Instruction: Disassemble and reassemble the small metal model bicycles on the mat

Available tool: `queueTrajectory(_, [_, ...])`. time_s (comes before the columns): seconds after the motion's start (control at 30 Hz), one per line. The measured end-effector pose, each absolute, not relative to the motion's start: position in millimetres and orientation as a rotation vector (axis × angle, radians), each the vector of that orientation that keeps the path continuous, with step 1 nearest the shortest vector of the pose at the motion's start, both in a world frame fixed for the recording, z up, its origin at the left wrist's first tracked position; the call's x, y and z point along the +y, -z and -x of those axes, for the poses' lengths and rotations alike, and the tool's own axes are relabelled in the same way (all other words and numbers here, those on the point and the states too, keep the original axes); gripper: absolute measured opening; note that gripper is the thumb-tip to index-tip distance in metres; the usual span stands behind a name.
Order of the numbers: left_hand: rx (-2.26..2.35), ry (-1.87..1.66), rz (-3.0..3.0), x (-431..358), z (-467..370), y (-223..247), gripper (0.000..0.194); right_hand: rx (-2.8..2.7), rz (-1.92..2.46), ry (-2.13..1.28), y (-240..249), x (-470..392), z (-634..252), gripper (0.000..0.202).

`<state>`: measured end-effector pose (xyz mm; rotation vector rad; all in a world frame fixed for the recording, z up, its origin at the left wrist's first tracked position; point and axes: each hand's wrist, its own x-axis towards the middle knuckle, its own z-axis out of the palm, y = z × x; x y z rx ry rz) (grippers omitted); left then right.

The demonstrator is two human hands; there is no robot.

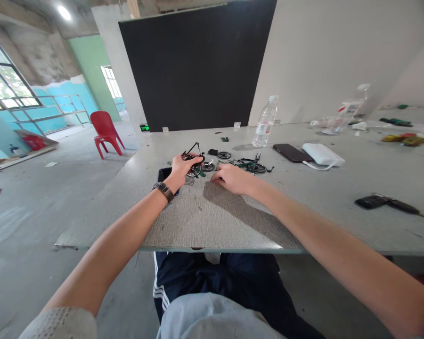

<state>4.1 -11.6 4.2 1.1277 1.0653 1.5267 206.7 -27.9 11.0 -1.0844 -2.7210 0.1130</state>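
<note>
Work looks partway: the left hand (180, 169) grips a small black bicycle frame (198, 145) at its one o'clock, seemingly wheeled; another wheel (224, 155) lies loose at the right hand's (232, 178) eleven o'clock. That hand, at the frame's four o'clock, curls nearly closed; its contents cannot be told.

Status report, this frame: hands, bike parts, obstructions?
Left hand gripping black toy-bike assembly. Right hand low at tabletop, grasp hidden. Green bike parts close beside it.

1 head-worn view, looking forward and down, close above the near edge of the tabletop (183, 226), far edge in frame
</note>
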Motion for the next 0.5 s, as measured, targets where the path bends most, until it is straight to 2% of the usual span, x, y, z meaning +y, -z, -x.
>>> queueTrajectory(0.5, [1.085, -1.516, -1.142, -12.2, -3.5, -4.0, 0.02, -2.754, 1.148, -0.095, -13.1, -30.8, -207.9, 0.039])
